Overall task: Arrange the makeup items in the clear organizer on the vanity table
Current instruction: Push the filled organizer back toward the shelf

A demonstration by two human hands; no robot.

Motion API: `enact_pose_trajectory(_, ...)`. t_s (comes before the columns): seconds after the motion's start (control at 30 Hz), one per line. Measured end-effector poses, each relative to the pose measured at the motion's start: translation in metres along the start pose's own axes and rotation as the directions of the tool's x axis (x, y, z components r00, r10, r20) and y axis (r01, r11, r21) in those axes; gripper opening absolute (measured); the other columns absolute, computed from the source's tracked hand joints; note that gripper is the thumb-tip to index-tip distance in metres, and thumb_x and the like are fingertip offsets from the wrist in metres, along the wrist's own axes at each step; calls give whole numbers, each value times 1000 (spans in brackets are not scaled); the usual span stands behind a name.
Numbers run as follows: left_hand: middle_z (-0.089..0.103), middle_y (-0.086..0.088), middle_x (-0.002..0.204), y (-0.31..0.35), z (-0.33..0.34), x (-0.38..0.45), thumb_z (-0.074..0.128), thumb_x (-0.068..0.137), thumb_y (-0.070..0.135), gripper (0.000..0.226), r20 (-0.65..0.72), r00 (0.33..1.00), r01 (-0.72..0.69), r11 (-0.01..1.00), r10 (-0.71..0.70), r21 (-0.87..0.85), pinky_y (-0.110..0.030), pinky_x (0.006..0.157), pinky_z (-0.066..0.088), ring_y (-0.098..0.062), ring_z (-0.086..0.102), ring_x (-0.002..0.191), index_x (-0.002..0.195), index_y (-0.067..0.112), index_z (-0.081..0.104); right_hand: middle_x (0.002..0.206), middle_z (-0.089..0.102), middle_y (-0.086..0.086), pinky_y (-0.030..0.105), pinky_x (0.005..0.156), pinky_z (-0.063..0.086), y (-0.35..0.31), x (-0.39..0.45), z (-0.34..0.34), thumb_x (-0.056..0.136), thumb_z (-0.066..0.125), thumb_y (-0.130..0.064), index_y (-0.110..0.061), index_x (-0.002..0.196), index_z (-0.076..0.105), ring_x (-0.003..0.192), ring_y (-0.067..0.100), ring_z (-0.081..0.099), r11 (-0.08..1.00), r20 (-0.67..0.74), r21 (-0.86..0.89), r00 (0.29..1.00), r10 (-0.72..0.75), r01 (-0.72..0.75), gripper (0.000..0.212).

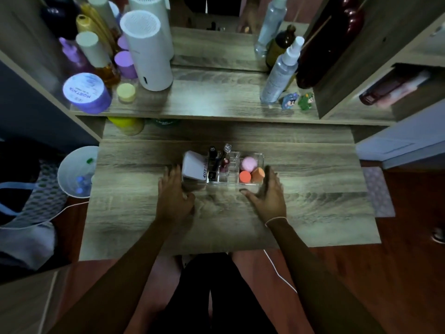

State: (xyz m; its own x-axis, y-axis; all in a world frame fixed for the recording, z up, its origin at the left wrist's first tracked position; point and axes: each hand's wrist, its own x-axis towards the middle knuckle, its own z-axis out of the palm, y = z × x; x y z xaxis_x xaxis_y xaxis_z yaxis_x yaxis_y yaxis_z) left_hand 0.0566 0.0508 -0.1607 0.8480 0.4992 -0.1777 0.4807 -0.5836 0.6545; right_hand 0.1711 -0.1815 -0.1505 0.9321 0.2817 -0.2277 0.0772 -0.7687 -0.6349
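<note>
While both arms reach forward over the wooden vanity table [313, 213], the clear organizer [250, 186] sits near the middle of its top, between the two hands. The left hand [174, 196] lies at the organizer's left end with fingers spread and loose, thumb turned inward along the front; it looks to be touching the wall there, though in this dim light I cannot say it grips. The right hand [269, 196] is at the right end, likewise spread, thumb pointing in along the front edge, closed on nothing. Inside, a white tube [193, 168] leans in the left compartment, dark lipstick-like sticks [213, 162] stand in the middle cells, and a pink sponge [249, 163] and two orange sponges [251, 175] fill the right compartment. On the shelf behind stand a white cylinder [147, 54], a purple jar [85, 92] and a spray bottle [280, 71].
</note>
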Motion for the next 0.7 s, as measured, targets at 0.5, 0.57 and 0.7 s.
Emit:
enact_pose_trajectory(0.5, 30, -16, 151, -10, 3, 1, 65, 71, 17, 89, 68, 993, -97, 995, 95, 26, -50, 116, -2, -32, 8, 144, 145, 17, 16, 152, 31, 24, 51, 118, 17, 0, 7, 16, 78, 70, -46, -15, 144, 33, 143, 38, 21, 1000, -121, -8, 993, -8, 7, 81)
enact_pose_trajectory(0.57, 30, -16, 151, -7, 3, 2, 66, 69, 16, 91, 89, 990, -111, 993, 108, 32, -54, 117, 0, -33, 8, 144, 145, 16, 15, 154, 28, 22, 53, 118, 19, 2, 8, 13, 78, 71, -45, -16, 144, 33, 143, 39, 20, 1000, -123, -3, 992, 18, -19, 81)
enact_pose_trajectory(0.7, 28, -15, 153, 1, 6, 3, 67, 70, 16, 92, 117, 986, -124, 992, 120, 26, -54, 118, -1, -32, 8, 145, 146, 16, 14, 155, 26, 21, 54, 116, 21, 8, 10, 4, 78, 72, -43, -17, 143, 34, 143, 39, 20, 999, -128, -15, 991, 41, -44, 80)
